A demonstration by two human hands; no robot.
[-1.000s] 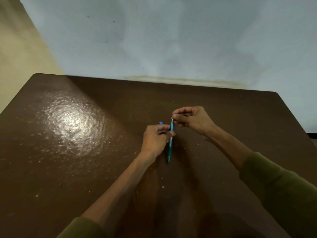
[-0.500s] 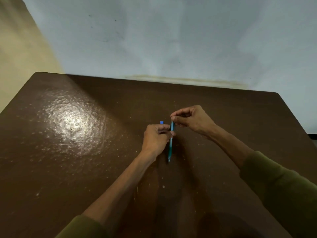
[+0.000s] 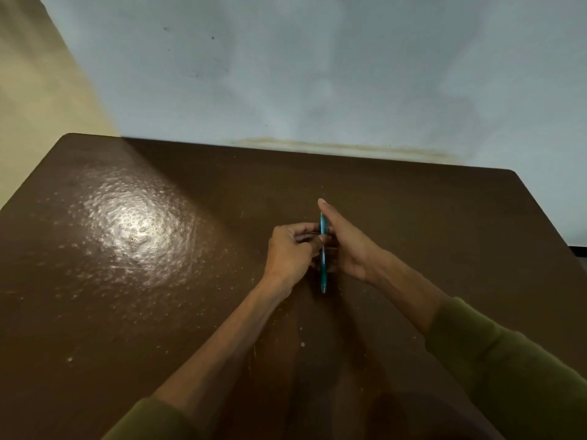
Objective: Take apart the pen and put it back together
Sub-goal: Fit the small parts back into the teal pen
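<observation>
Mid-frame over the bench, left hand pinches the teal pen, right hand flat-open against it; looks whole, can't tell which stage.

Slim teal pen, upright lengthwise between both hands (tip toward the viewer), above the table.

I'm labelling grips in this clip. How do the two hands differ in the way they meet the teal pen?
The left hand is curled, its fingertips pinching the slim teal pen near mid-barrel; the right hand is flatter, fingers stretched along the barrel's other side. The left hand stops below the pen's upper end, while the right hand's fingertip reaches past it. Both touch the pen above the brown table.
</observation>
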